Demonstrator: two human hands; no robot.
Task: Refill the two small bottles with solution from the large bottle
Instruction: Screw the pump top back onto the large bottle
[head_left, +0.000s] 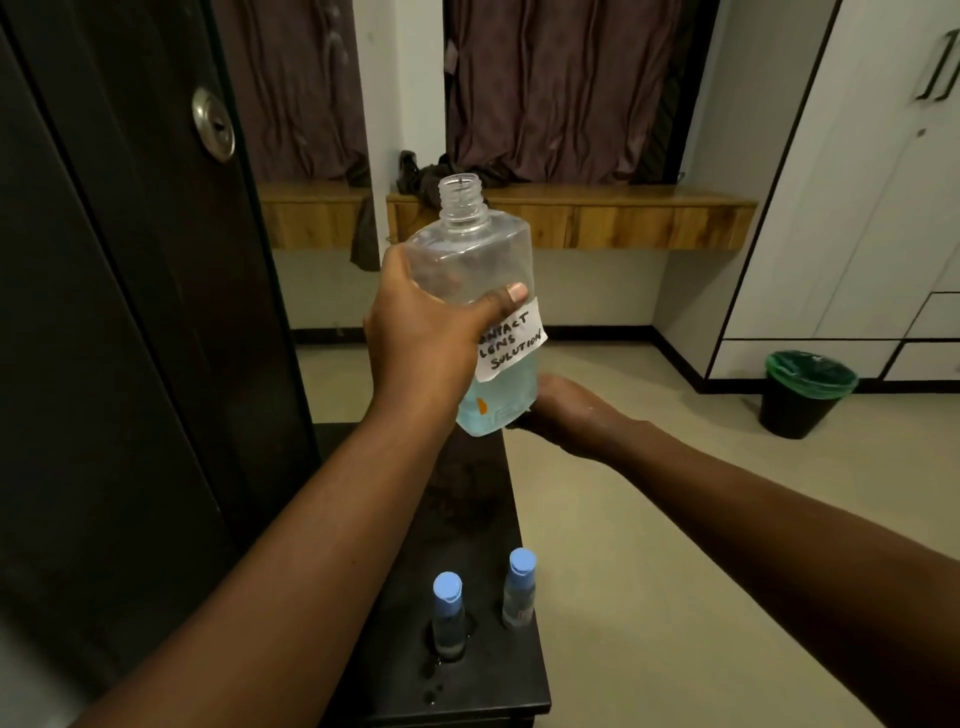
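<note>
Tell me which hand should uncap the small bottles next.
Right, probably. The left hand grips the open large bottle round its middle and carries it. The right hand only supports its base, so it looks easier to free and reach the capped small bottles on the table.

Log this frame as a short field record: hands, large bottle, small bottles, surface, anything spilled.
left hand: grips large bottle around its middle
right hand: under the bottle's base; fingers hidden
large bottle: uncapped, roughly upright, blue liquid in lower part, handwritten label
small bottles: two, blue caps on, left and right, standing apart
surface: dark table
spill: droplets near left small bottle
</note>
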